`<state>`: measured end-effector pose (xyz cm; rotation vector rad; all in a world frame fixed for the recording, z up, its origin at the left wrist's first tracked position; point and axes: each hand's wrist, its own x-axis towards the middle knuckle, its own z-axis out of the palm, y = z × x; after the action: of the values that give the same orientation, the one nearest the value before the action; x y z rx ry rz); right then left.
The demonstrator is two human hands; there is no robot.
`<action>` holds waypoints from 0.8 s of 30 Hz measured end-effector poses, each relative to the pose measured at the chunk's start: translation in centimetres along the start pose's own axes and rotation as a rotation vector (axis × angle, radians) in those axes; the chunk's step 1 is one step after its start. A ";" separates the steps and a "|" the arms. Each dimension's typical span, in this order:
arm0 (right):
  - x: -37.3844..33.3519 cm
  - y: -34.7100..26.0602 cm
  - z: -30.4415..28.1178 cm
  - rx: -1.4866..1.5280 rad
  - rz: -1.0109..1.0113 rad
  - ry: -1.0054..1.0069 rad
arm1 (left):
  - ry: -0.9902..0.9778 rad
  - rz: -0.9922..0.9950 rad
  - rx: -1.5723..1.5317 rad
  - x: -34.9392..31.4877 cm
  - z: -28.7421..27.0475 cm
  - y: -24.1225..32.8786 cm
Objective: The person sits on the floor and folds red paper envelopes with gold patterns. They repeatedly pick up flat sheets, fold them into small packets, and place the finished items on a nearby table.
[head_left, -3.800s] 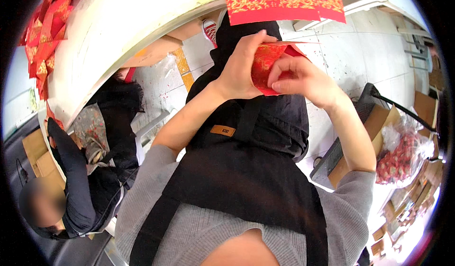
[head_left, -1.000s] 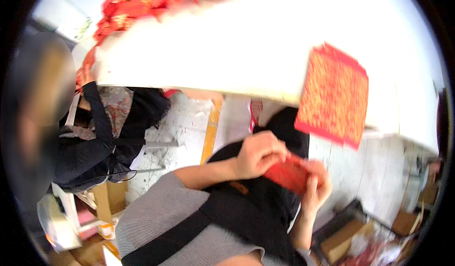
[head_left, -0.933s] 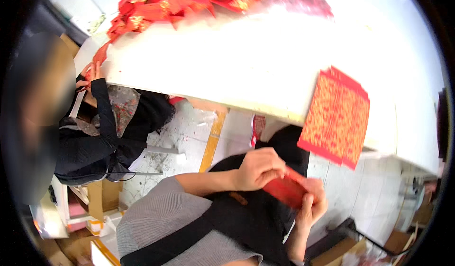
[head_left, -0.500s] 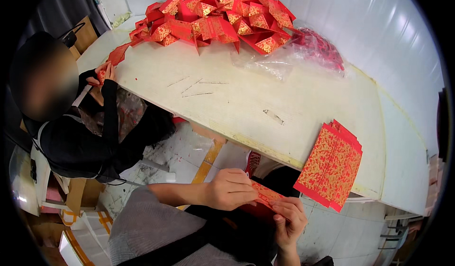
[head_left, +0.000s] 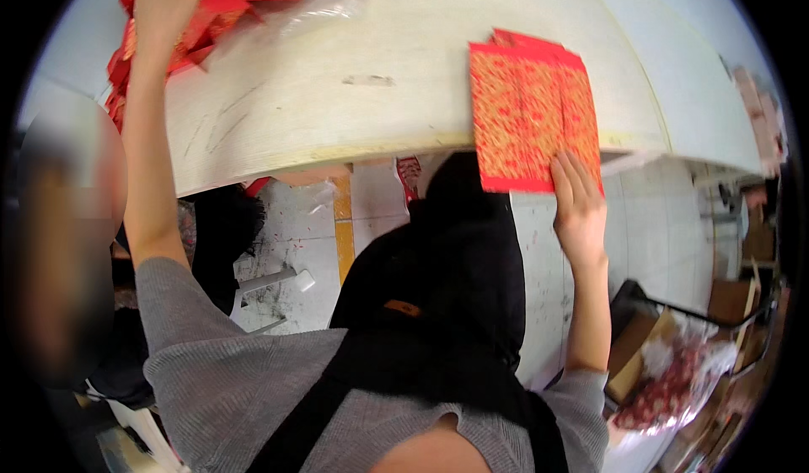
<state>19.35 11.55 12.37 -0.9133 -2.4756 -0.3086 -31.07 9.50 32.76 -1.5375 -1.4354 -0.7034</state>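
While the left hand overlaps the folded pieces at upper left, its finger state cannot be told. Right of centre, the patterned sheets extend up-left from the nearer right hand, long axis near vertical; its fingers overlie their lower-right edge, grip indeterminable.

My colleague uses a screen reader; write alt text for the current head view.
A person's left hand, partly cropped, is at a pile of folded red paper pieces on a pale table, while the right hand touches a stack of flat red-and-gold sheets overhanging the near edge.
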 end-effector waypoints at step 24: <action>-7.6 -6.4 -1.0 1.882 1.024 0.405 | -0.534 -0.973 -1.883 -17.2 -3.6 36.6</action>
<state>20.53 2.23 9.10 -0.7739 -0.7677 1.6139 2.24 0.85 11.17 -2.2409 -1.9100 -3.0039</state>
